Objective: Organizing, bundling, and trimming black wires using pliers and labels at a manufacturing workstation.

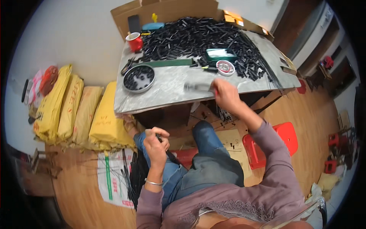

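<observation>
My right hand [226,95] is closed at the table's front edge. It grips a grey tool [196,87] with a bit of red at its handle; motion blurs the tool, so its exact kind is unclear. Over my left thigh, my left hand [155,143] is curled shut around something dark, mostly hidden by the fingers. On the tabletop [171,89], a round metal tin [139,78] of small black pieces stands to the left. A small round white tub [225,68] with small bits in it sits beyond the right hand.
A large heap of short black pieces [190,38] covers the far table. Near it are a red cup [134,42], a green strip [167,63] and a green box [220,54]. Yellow sacks [110,118] lean at the left; a red stool [286,138] stands at the right.
</observation>
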Action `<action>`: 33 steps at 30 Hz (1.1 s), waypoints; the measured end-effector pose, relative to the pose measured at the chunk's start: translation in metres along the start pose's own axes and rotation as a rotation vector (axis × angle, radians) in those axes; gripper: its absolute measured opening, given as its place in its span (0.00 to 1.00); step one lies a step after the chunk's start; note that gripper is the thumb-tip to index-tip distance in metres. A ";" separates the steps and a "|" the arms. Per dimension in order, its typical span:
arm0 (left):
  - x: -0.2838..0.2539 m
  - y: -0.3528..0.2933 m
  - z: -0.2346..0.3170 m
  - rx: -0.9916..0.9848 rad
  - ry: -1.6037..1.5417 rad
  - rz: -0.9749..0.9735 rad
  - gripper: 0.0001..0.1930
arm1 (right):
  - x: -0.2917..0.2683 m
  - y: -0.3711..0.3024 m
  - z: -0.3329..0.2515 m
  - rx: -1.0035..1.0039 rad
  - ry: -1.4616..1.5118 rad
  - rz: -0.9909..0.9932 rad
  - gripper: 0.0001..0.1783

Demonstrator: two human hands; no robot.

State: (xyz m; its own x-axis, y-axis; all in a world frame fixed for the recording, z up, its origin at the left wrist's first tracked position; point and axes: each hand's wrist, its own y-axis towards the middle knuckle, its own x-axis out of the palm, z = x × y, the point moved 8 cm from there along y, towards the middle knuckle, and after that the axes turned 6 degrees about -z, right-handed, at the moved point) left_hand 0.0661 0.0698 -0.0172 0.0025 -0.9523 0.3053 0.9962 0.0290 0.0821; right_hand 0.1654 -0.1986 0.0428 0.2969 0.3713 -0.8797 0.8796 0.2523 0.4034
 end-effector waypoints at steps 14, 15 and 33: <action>0.007 0.012 -0.003 -0.034 0.004 0.000 0.32 | 0.018 0.087 0.156 0.347 -0.223 -0.206 0.17; 0.008 0.012 -0.003 -0.042 -0.003 -0.007 0.32 | 0.018 0.088 0.158 0.348 -0.223 -0.207 0.17; 0.022 -0.002 0.026 0.222 0.074 -0.134 0.35 | 0.073 -0.015 -0.110 0.403 2.125 -0.625 0.17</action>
State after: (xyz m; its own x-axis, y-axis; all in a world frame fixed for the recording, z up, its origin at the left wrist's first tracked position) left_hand 0.0616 0.0567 0.0138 -0.1136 -0.9716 0.2077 0.9446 -0.0409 0.3256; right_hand 0.1325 -0.0771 0.0002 -0.4219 0.5290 0.7363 0.7623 0.6466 -0.0278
